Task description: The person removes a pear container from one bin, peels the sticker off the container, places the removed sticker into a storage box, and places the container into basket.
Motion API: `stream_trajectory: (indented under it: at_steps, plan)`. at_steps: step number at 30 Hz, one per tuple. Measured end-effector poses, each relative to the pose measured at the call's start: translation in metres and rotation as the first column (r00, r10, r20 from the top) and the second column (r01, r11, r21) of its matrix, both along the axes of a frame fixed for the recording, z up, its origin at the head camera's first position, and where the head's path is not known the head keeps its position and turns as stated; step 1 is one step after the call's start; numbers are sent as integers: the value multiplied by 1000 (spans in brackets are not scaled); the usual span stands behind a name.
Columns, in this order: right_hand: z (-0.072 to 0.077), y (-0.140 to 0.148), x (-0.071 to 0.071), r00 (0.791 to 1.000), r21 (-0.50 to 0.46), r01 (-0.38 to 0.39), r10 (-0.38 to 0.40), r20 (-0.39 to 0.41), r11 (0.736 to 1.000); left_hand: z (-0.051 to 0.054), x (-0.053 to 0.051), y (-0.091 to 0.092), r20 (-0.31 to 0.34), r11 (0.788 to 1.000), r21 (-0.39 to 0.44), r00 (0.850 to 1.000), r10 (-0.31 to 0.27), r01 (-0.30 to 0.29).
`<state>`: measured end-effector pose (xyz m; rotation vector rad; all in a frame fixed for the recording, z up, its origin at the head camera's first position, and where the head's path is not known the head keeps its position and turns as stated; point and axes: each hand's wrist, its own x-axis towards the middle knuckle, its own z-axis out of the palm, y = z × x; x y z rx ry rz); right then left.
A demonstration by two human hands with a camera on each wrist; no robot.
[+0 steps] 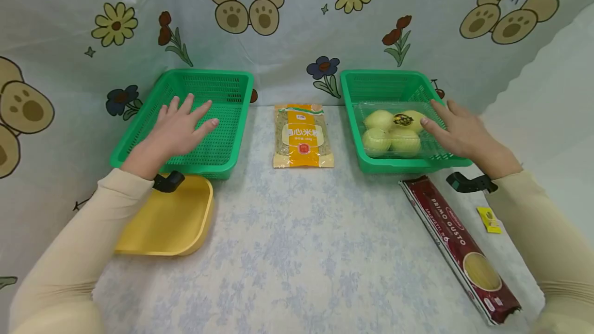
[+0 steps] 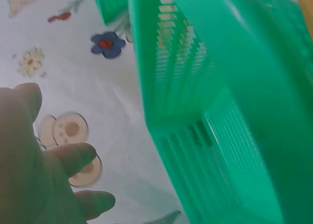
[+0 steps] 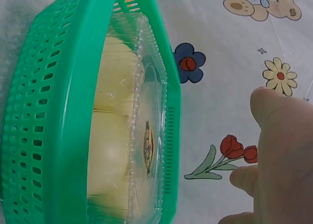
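Note:
My left hand (image 1: 178, 128) hovers over the left green basket (image 1: 227, 156), its fingers spread and holding nothing. In the left wrist view that basket (image 2: 195, 101) shows bare slotted walls and floor beside the fingers. Over the right edge of the other green basket (image 1: 366, 164) is my right hand (image 1: 464, 130), fingers extended and nothing in its grasp. Inside this basket sits a clear plastic box (image 1: 431, 112) of pale yellow-green round fruit (image 1: 378, 138), with a dark oval label. The right wrist view shows the fruit (image 3: 115, 97) under the clear lid, apart from the fingers.
A yellow-orange food packet (image 1: 303, 138) lies between the baskets. The yellow tray (image 1: 171, 220) is below my left wrist. A long dark red spaghetti pack (image 1: 459, 246) lies at the right, beside a small yellow sachet (image 1: 489, 219). Patterned cloth (image 1: 297, 30) hangs behind.

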<state>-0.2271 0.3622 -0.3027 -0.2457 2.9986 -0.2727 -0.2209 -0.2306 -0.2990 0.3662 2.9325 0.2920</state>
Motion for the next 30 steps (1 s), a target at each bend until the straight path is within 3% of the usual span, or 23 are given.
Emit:
stream_trajectory:
  at_steps: [8,15,21,26,30]
  plan:
    - [-6,10,-4,998,-67,21,-17,57,998,-1,24,30,-12,998,31,998,-59,59]
    - [-12,23,-11,994,-124,65,-53,96,990,-14,56,49,-13,994,81,997,-76,77]
    - [-13,27,-12,988,-199,154,-145,61,968,-20,83,59,-28,990,108,996,-87,89]
    - [-13,27,-15,981,-168,168,-148,123,971,-30,101,73,-42,977,181,994,-103,109]
    - [-16,28,-17,969,-116,186,-162,186,976,-40,110,91,-62,970,206,991,-121,131]
